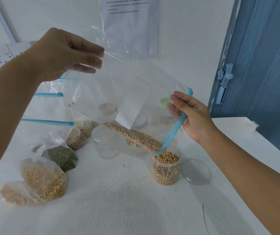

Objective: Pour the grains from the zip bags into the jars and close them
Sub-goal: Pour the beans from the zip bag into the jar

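A clear zip bag hangs tilted over the table, its blue zip mouth pointing down into a clear jar. Pale round soybeans slide along the bag's lower edge into the jar, which is nearly full. My left hand pinches the bag's raised bottom corner. My right hand holds the blue zip strip at the mouth. The jar's clear lid lies flat on the table to its right. An empty clear jar stands behind on the left.
Several zip bags of grain lie at the left: yellow corn, green beans, beige grains. More jars stand behind the held bag, one with a green lid. A printed sheet hangs on the wall; a blue folding door is at right.
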`<state>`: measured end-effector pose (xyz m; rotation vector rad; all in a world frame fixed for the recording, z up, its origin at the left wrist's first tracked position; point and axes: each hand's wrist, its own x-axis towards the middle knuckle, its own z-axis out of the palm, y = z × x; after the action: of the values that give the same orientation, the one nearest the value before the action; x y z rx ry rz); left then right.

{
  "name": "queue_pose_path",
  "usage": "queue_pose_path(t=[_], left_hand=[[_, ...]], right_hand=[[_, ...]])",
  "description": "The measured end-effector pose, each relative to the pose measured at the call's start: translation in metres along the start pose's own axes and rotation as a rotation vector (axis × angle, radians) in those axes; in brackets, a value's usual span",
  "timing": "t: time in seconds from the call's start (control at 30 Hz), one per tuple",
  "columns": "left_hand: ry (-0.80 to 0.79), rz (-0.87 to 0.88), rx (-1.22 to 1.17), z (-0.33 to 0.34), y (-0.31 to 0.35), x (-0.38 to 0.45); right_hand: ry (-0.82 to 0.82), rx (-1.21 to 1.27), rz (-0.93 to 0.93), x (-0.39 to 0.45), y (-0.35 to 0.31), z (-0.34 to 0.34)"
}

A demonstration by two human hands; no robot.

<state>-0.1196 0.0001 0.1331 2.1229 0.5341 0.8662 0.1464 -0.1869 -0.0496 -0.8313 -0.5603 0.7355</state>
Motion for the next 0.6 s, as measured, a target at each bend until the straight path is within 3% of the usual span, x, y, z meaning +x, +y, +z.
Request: queue_pose_path(t=[0.6], left_hand=[[0.0, 0.008, 0.019, 0.0023, 0.008, -0.0002]], right_hand=[[0.002, 0.035, 0.002, -0.0009, -0.0006, -0.001]])
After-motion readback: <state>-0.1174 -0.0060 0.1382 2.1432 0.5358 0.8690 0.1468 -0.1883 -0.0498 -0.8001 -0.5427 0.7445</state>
